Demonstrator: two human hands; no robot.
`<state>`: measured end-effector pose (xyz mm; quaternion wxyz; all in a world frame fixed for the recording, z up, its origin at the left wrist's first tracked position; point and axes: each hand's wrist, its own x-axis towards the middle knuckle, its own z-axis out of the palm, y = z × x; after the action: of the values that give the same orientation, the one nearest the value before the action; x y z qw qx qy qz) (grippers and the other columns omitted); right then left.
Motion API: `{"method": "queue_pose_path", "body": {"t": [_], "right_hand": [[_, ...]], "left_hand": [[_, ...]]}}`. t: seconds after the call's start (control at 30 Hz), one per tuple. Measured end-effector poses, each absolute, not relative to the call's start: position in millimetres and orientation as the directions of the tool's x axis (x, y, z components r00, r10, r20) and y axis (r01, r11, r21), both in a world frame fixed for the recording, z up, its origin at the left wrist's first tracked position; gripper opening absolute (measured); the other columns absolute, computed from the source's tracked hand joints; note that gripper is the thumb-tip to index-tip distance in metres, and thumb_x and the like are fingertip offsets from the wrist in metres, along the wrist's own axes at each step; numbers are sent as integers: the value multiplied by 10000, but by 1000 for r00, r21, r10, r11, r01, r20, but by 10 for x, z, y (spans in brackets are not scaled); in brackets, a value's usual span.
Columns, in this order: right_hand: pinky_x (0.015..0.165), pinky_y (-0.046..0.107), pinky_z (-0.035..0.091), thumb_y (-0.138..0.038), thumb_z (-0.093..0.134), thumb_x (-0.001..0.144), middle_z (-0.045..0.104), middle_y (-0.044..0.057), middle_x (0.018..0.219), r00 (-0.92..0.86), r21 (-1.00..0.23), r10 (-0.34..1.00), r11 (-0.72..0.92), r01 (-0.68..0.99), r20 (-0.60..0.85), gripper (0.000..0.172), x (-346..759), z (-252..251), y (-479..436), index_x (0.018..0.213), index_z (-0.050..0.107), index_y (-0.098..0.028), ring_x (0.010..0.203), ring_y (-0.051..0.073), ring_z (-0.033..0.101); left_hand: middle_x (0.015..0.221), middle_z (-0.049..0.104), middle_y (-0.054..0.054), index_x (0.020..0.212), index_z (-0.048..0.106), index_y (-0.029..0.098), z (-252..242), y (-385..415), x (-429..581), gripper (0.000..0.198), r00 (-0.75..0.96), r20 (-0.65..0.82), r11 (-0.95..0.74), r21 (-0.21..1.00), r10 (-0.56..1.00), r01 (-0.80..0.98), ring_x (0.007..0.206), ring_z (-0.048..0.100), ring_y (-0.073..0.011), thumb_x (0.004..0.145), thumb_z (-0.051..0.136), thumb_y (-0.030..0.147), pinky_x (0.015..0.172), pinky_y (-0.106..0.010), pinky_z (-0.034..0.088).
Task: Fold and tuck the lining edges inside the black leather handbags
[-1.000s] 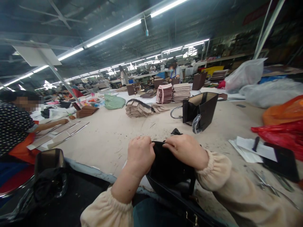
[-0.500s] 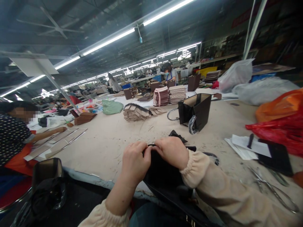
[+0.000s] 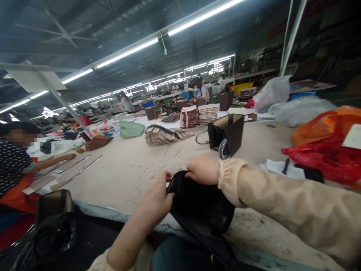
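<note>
A black handbag (image 3: pixel 197 203) lies at the table's front edge, its mouth open towards me and its dark inside showing. My left hand (image 3: pixel 158 194) grips the bag's left rim, thumb inside and fingers outside. At the far rim, my right hand (image 3: pixel 203 170) is closed on the edge, with its fingertips partly hidden. A little metal shows on the bag's near lower side. Beyond my hands stands a dark brown, boxy handbag (image 3: pixel 231 137), upright, with a plastic-wrapped handle at its front.
Bundled panels (image 3: pixel 159 136) and a green plastic bag (image 3: pixel 131 128) lie farther back. To the right are a red plastic bag (image 3: pixel 318 160) and white papers (image 3: pixel 282 169). Another bag (image 3: pixel 55 205) sits low at left, near a person (image 3: pixel 17 158) handling flat pieces.
My hands have moved apart along the rim, the left down and leftwards. The bag's mouth has been spread wider. My right forearm has swung higher.
</note>
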<state>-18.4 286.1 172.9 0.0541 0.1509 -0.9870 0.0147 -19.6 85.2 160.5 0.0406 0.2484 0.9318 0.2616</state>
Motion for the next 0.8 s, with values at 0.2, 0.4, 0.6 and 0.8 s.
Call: {"method": "queue_pose_path", "body": {"t": [0.2, 0.4, 0.6, 0.8], "right_hand": [[565, 272, 372, -355, 509, 819, 693, 82, 694, -939, -40, -339, 939, -342, 59, 295, 36, 1775, 3084, 750, 735, -178, 666, 200, 627], [540, 226, 316, -329, 480, 850, 614, 15, 572, -956, -246, -252, 927, -284, 151, 323, 101, 1523, 3336, 653, 679, -169, 534, 110, 491], [514, 210, 263, -323, 483, 854, 494, -24, 505, -951, -397, -241, 867, -301, 193, 345, 86, 1417, 3416, 577, 592, -151, 506, 81, 403], [512, 211, 240, -335, 476, 846, 450, -26, 495, -952, -393, -259, 868, -302, 161, 350, 89, 1452, 3401, 552, 525, -151, 497, 74, 375]], "left_hand": [[1016, 636, -30, 1086, 470, 235, 1726, 1009, -372, 493, -738, 23, 675, 385, 675, 629, 889, 600, -178, 670, 394, -20, 764, -304, 455], [1120, 588, -42, 918, 554, 212, 1677, 1257, -321, 218, -659, 228, 589, 308, 717, 747, 997, 570, -199, 730, 556, 101, 855, -318, 447], [1081, 631, -34, 801, 675, 217, 1674, 1436, -341, 109, -672, 235, 622, 255, 702, 740, 934, 609, -203, 740, 681, 307, 831, -306, 469], [818, 666, -10, 709, 641, 194, 1614, 1517, -438, 118, -655, 268, 577, 318, 707, 753, 785, 615, -157, 792, 572, 146, 725, -253, 460]]}}
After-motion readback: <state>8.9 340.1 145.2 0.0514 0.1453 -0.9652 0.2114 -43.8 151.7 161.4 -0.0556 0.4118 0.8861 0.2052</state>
